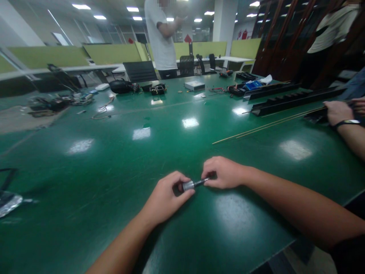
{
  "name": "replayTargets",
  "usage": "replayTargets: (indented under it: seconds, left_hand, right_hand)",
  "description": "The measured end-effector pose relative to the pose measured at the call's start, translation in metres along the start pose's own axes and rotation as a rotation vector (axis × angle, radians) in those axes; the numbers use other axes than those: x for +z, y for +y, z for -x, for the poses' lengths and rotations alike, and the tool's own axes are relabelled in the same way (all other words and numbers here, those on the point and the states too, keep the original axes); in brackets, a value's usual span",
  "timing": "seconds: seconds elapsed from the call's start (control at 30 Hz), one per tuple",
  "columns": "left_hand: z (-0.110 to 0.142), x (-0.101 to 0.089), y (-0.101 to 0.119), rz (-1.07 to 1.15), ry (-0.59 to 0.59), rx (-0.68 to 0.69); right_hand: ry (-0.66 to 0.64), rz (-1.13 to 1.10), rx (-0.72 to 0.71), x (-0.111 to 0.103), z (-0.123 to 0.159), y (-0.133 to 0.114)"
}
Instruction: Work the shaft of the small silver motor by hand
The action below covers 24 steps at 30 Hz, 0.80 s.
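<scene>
Close above the near part of the green table (159,160), a small silver-and-black cylindrical piece (188,185) with a thin shaft lies between my two hands. My left hand (165,198) grips its wider silver end between thumb and fingers. The fingertips of my right hand (224,173) pinch the thin end, covering its tip. The piece is nearly level, slightly higher at the right. It is too small to tell its exact kind.
Two thin brass-coloured rods (256,130) lie ahead to the right, near black channel strips (285,104). Another person's hand (339,112) works at the right edge. Electronic parts (54,102) lie far left; a foil-like item (10,203) sits at the left edge. A person (162,38) stands beyond the table.
</scene>
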<state>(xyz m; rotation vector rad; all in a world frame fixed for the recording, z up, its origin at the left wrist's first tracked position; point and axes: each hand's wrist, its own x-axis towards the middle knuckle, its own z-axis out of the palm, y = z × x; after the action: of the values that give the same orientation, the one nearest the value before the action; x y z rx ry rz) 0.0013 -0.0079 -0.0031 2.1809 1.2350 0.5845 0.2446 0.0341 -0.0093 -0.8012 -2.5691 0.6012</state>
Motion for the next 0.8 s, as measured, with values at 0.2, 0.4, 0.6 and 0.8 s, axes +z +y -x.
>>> replayTargets:
  seconds: [0.2, 0.4, 0.6, 0.8]
  left_hand:
    - [0.0, 0.0, 0.001, 0.012, -0.006, -0.01]
    - [0.0, 0.001, 0.0, 0.001, -0.003, -0.009]
    - [0.001, 0.001, 0.0, 0.0, -0.001, -0.006]
    - [0.0, 0.001, 0.0, -0.002, 0.008, 0.002]
  right_hand:
    - [-0.028, 0.002, 0.016, -0.005, 0.001, 0.002]
    - [-0.053, 0.001, 0.05, -0.011, 0.004, 0.006]
    - [-0.074, 0.066, 0.044, -0.019, 0.006, 0.008]
    - [-0.094, 0.047, 0.046, -0.022, 0.006, 0.007]
